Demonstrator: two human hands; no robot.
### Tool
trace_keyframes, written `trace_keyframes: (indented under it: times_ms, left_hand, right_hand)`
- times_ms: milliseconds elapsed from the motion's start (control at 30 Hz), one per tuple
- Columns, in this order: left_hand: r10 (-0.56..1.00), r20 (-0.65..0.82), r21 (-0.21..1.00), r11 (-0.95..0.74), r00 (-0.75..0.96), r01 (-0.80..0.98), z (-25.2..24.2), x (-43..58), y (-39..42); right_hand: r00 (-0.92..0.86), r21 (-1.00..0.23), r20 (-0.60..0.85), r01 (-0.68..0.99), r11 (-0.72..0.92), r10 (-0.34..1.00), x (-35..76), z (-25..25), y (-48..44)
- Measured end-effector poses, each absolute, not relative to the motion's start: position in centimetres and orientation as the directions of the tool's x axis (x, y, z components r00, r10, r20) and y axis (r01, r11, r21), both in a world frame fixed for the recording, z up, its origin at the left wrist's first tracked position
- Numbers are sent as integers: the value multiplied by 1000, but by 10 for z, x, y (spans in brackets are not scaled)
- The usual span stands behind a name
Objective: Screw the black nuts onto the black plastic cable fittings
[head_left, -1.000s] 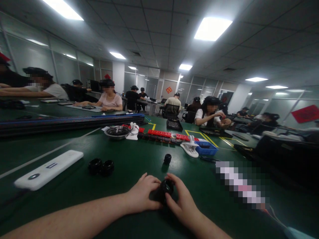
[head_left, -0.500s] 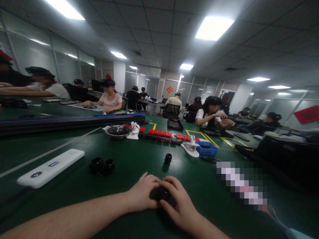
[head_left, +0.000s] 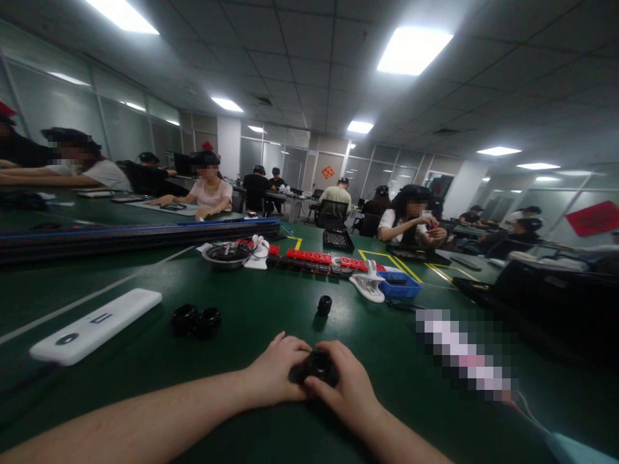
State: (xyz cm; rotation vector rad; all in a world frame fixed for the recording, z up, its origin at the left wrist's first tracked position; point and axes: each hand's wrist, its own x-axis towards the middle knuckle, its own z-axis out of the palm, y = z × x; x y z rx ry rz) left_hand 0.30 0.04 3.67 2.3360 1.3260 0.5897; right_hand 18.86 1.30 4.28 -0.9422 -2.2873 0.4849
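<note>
At the near middle of the table, both my hands are closed around a black cable gland (head_left: 319, 364), a round plastic fitting with a hole showing at its top. My left hand (head_left: 278, 370) grips its left side, with the fingertips partly hidden. My right hand (head_left: 345, 380) pinches the right side between thumb and fingers. Beyond my hands stands another black gland (head_left: 324, 305), upright and untouched. To the left, a pair of larger black glands (head_left: 184, 320) sits side by side on the green table (head_left: 251, 309).
A white power bank (head_left: 97, 327) with a cable lies left. Farther back are a bowl of black cable (head_left: 226, 256), red strips (head_left: 309, 255), a white clamp (head_left: 368, 283) and a blue bin (head_left: 400, 285). A blurred-out strip (head_left: 464, 354) lies right. Several people sit beyond.
My right fingers have shifted and opened the view onto the gland's top, its hole now showing. My left hand keeps its grip. The whole view has moved slightly.
</note>
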Motion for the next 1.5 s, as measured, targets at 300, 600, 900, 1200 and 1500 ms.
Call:
trace_keyframes:
  times_ms: [300, 600, 900, 1200, 1500]
  left_hand:
    - [867, 148, 523, -477, 476, 707, 38, 2, 1]
    - [870, 150, 525, -472, 470, 708, 39, 3, 1]
    - [869, 161, 515, -479, 468, 711, 38, 4, 0]
    - [870, 136, 510, -471, 473, 720, 40, 3, 1]
    - [869, 150, 510, -476, 471, 716, 37, 3, 1]
  right_hand:
    - [-574, -559, 399, 466, 686, 715, 188, 38, 13]
    - [-572, -536, 480, 408, 739, 665, 190, 37, 12]
    - [-564, -550, 449, 436, 712, 693, 187, 37, 13]
    - [-657, -577, 385, 378, 724, 649, 190, 35, 12]
    - [-564, -601, 380, 452, 659, 733, 187, 39, 13]
